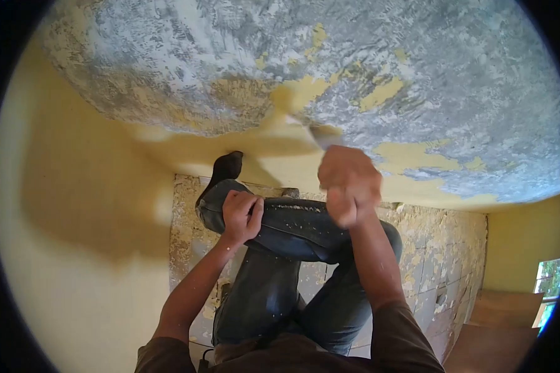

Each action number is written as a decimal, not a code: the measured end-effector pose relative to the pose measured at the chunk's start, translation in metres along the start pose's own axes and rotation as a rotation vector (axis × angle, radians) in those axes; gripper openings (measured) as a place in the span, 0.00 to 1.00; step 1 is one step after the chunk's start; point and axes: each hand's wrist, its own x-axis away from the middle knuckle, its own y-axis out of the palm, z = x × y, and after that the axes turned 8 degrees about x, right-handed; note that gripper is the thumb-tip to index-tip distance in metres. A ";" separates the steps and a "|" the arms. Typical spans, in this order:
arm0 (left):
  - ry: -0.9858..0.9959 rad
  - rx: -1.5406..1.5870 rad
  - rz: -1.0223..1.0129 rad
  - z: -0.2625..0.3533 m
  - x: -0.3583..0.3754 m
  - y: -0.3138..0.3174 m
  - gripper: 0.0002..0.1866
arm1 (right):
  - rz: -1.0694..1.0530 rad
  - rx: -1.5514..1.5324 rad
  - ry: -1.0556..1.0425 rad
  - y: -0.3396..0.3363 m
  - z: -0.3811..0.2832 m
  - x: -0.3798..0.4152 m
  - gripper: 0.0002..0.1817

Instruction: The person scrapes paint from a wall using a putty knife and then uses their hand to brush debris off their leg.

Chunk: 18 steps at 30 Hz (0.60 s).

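My right hand [350, 186] is closed around the handle of a scraper [325, 135], its blade blurred by motion. The blade points up and left against the wall [442, 68], near the lower border of a bare grey area. Yellow paint patches [305, 92] still cling around the blade. Low on the wall runs a yellow painted band [261, 142]. My left hand [241, 215] rests on my bent knee in dark jeans [292, 227], its fingers curled in. Whether it grips anything is hidden.
Paint flakes [417, 248] litter the tiled floor along the wall's foot, and bits lie on my jeans. A yellow side wall [87, 205] stands close at left. Brown boards [498, 323] lie at lower right, near a bright window [550, 280]. My dark-socked foot [228, 166] is near the wall.
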 end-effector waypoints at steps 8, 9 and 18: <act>0.009 -0.041 0.014 0.003 -0.005 0.000 0.02 | 0.002 0.047 -0.049 0.002 -0.019 -0.021 0.06; 0.010 -0.046 0.011 0.004 -0.006 0.001 0.03 | 0.004 -0.017 -0.073 0.002 -0.025 -0.024 0.08; 0.024 -0.046 -0.004 0.001 -0.004 0.003 0.02 | -0.046 0.099 0.074 0.003 0.002 -0.002 0.04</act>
